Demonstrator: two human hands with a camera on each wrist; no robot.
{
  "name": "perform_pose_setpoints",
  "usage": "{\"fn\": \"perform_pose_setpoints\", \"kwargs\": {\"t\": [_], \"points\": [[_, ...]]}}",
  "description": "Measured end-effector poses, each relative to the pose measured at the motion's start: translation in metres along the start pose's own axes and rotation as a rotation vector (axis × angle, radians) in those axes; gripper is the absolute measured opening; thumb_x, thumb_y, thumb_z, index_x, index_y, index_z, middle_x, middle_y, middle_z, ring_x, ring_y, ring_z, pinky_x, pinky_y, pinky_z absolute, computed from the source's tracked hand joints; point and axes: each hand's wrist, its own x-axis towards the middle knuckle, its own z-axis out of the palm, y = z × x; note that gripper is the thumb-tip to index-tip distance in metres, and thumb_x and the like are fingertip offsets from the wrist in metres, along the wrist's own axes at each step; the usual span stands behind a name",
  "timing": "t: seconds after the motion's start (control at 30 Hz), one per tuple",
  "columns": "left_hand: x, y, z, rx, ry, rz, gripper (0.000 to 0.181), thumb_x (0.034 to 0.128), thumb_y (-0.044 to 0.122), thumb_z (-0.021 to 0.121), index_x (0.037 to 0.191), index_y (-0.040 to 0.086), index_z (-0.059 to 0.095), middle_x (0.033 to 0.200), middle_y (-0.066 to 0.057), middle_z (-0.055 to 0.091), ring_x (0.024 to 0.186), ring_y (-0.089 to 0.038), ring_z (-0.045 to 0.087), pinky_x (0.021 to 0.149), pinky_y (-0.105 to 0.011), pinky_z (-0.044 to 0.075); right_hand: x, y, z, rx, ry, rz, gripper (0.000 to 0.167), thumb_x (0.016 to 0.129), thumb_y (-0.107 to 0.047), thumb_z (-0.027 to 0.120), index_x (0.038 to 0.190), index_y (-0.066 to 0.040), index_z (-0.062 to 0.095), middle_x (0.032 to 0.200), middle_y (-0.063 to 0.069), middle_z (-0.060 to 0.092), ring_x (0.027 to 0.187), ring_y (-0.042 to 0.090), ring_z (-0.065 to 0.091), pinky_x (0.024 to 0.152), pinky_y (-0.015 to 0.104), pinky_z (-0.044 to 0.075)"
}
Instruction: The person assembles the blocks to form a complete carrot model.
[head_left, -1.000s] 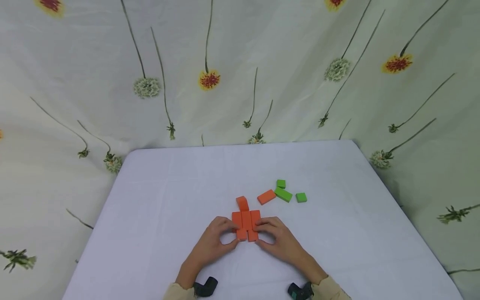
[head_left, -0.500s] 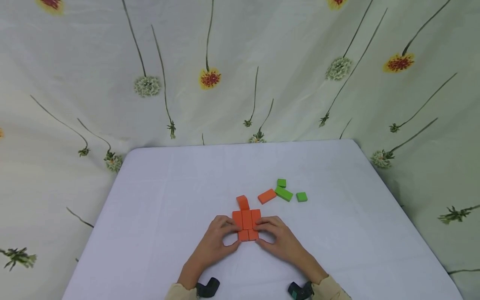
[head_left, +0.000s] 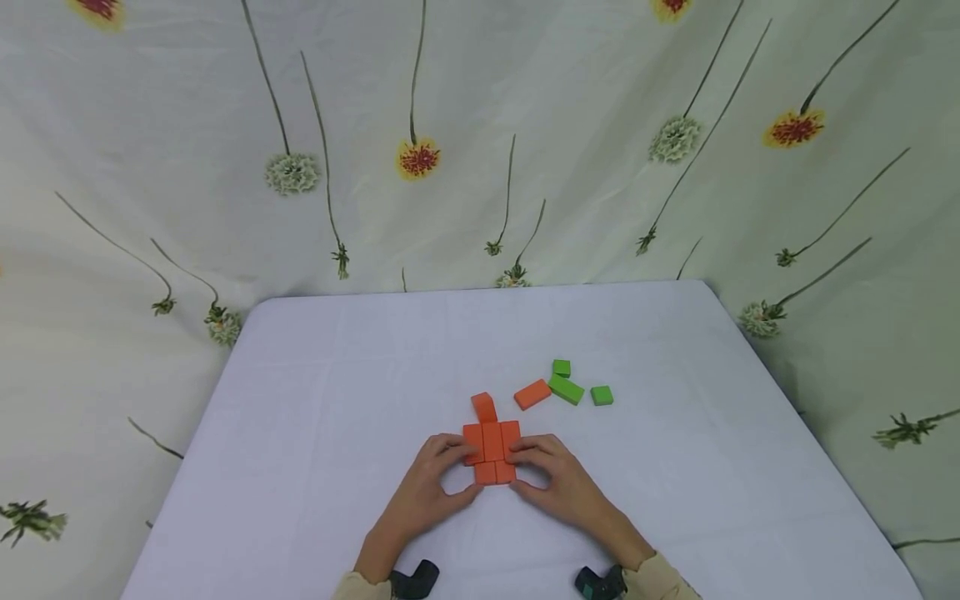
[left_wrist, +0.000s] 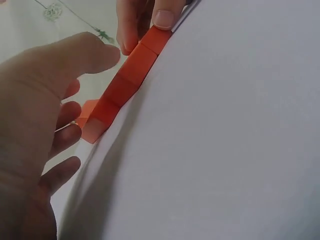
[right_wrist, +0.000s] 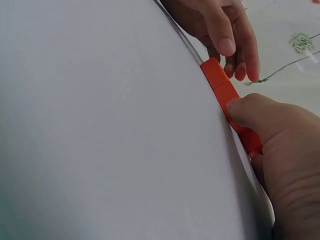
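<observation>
Two blocks (head_left: 486, 473) are meeting without their earlier gap at the near end of the seemingly well-joined cluster (head_left: 492, 442), which we are pinching on its right with our right hand (head_left: 566, 482), left hand (head_left: 426, 480) curving loosely at its left, four loose blocks (head_left: 566, 389) seemingly remaining beyond it.

On my feed, a cluster of blocks (head_left: 492, 443) lies on the table (head_left: 337, 375), between the left hand (head_left: 431, 481) and the right hand (head_left: 555, 481). I see one block (head_left: 484, 407) just behind it. Farther back, to the right, sit four loose blocks (head_left: 566, 389). A curtain (head_left: 480, 83) hangs behind the table.
</observation>
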Motion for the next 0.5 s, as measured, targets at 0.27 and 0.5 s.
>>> {"fn": "perform_pose_setpoints", "kwargs": {"t": [0.27,0.5], "points": [[0.0002,-0.0041,0.0008,-0.025,0.073,-0.075,0.056,0.0826,0.02,0.088,0.133,0.01,0.067,0.133,-0.002,0.062,0.127,-0.022,0.058,0.107,-0.046,0.053,0.0,-0.0016,-0.0005,0.0,-0.009,0.007,0.037,0.083,-0.02,0.088,0.118,-0.019,0.075,0.129,-0.008,0.066,0.121,0.014,0.058,0.103,0.036,0.056],[0.0015,-0.004,0.0017,-0.03,0.07,-0.103,0.056,0.0853,0.018,0.085,0.137,0.009,0.065,0.138,-0.003,0.062,0.131,-0.025,0.057,0.109,-0.047,0.051,0.0006,-0.0026,-0.0015,0.043,-0.003,0.023,0.037,0.084,-0.018,0.088,0.119,-0.019,0.075,0.13,-0.006,0.066,0.123,0.015,0.058,0.104,0.035,0.056]]}}
